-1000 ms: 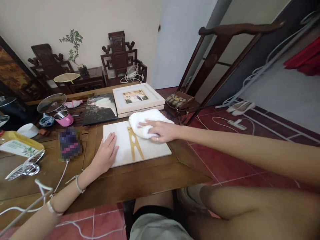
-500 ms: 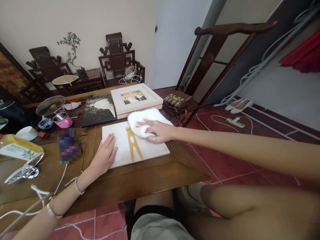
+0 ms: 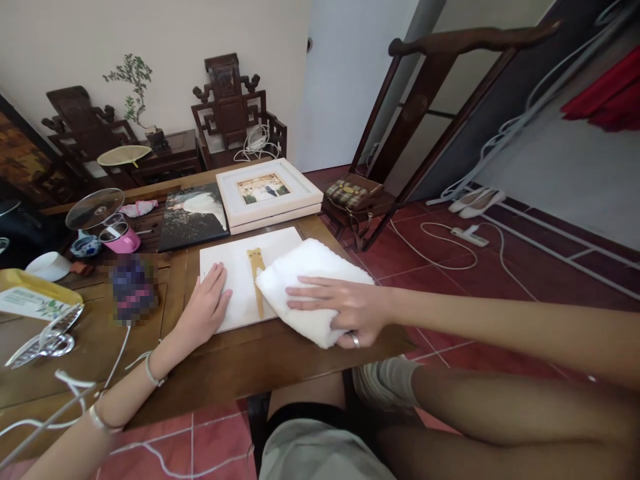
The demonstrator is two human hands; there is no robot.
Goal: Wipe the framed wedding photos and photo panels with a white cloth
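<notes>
My left hand [image 3: 206, 308] lies flat on the left edge of a white board [image 3: 231, 261], its fingers stretched out. A folded white fluffy towel [image 3: 300, 263] covers the board's right part and hangs over toward the table's near edge. On top of it presses my right hand [image 3: 353, 305], with the lower fingers curled around its near side. Between my hands a flat yellow figure with a small face and long legs [image 3: 255, 267] shows on the board. The towel hides its right leg.
Behind the board are a thick white picture frame [image 3: 305, 179] and a dark picture panel [image 3: 175, 217]. A pink mug [image 3: 123, 241], a white bowl [image 3: 49, 267], a yellow bottle [image 3: 30, 293] and metal scissors [image 3: 50, 340] stand or lie at the left. A wooden chair [image 3: 417, 100] holds a bag [image 3: 353, 193].
My right hand has drawn the towel toward me and rightward, down to the board's near right corner. The towel now covers the figure's right leg. My left hand has stayed in place.
</notes>
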